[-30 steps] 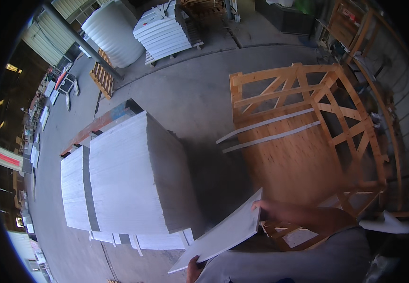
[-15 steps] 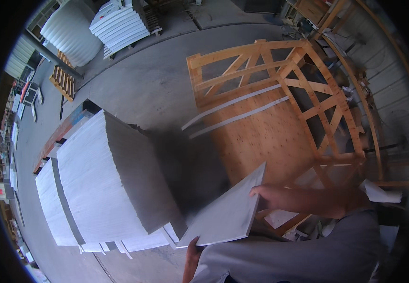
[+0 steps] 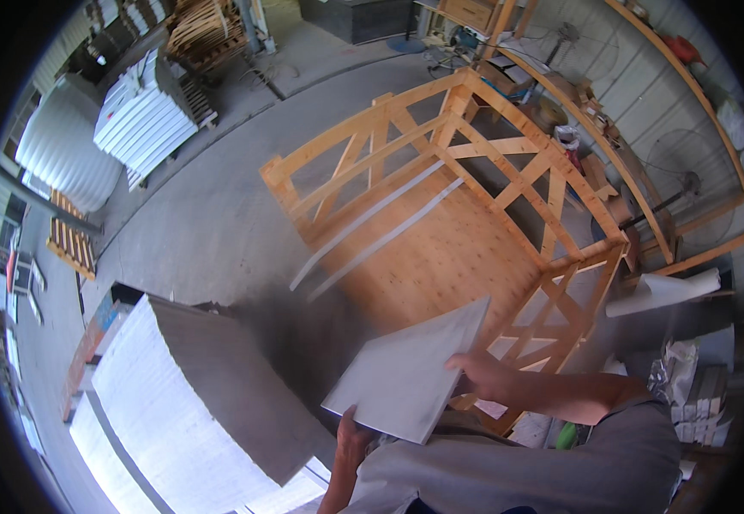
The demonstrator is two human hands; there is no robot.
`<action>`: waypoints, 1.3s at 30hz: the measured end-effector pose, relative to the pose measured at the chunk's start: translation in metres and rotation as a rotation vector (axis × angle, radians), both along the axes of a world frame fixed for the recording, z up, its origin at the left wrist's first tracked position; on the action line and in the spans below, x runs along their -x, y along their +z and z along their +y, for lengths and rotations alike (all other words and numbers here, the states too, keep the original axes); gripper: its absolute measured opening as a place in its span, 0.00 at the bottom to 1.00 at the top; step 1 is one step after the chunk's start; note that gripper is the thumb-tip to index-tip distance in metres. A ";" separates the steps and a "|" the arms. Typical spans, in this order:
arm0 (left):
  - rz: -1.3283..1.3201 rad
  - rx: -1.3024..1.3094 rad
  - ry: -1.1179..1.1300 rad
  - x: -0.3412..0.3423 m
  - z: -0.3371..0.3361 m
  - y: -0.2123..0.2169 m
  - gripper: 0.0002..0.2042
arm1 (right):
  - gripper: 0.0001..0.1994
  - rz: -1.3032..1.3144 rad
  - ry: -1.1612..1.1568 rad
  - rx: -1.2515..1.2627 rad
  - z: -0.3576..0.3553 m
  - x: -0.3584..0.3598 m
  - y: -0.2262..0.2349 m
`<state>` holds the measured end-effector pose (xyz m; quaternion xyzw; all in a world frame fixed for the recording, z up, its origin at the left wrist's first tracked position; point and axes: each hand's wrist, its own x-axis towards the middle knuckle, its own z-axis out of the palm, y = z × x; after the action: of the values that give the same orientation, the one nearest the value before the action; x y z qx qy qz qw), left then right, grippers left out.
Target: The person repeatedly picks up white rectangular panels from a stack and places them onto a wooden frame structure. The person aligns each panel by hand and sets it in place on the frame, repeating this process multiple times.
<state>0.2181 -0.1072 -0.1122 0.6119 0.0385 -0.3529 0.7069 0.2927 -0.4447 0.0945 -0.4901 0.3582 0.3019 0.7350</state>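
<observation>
A flat grey-white square panel (image 3: 411, 368) is held between my two hands, tilted, in front of my body. My left hand (image 3: 353, 430) grips its lower left edge, thumb on top. On the right edge, my right hand (image 3: 472, 370) is closed with its thumb over the face; the other fingers are hidden underneath. Beyond the panel stands an open wooden crate (image 3: 449, 248) with cross-braced sides and a plywood floor. Two white strips (image 3: 381, 221) lie across that floor. To my left is a big stack of pale slabs (image 3: 183, 403).
Rolled white sheet (image 3: 663, 293) lies right of the crate, with wrapped bundles (image 3: 689, 390) nearer me. Far left are a stack of white sheets (image 3: 145, 107), a foam roll (image 3: 68, 146) and a pallet (image 3: 72, 233). A wooden shelf frame (image 3: 595, 128) runs along the right wall.
My view has swung to the right, so the crate and slab stack appear farther left. Both hands still hold the panel, which now lies flatter, showing more of its face.
</observation>
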 end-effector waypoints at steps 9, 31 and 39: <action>0.427 0.211 -0.058 -0.149 -0.045 0.001 0.23 | 0.15 0.064 -0.441 0.149 0.038 -0.060 -0.014; 0.905 0.035 -0.119 -0.366 -0.343 0.135 0.20 | 0.22 0.035 -1.678 -0.322 -0.155 -0.100 -0.086; 0.092 -0.120 -0.727 -0.447 -0.395 0.073 0.23 | 0.23 0.104 -1.529 -0.459 -0.227 -0.150 -0.132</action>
<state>0.6654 -0.5019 -0.0393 0.6092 -0.1292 -0.6053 0.4958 0.4423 -0.6714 -0.0372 0.0696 0.5576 -0.1971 0.8034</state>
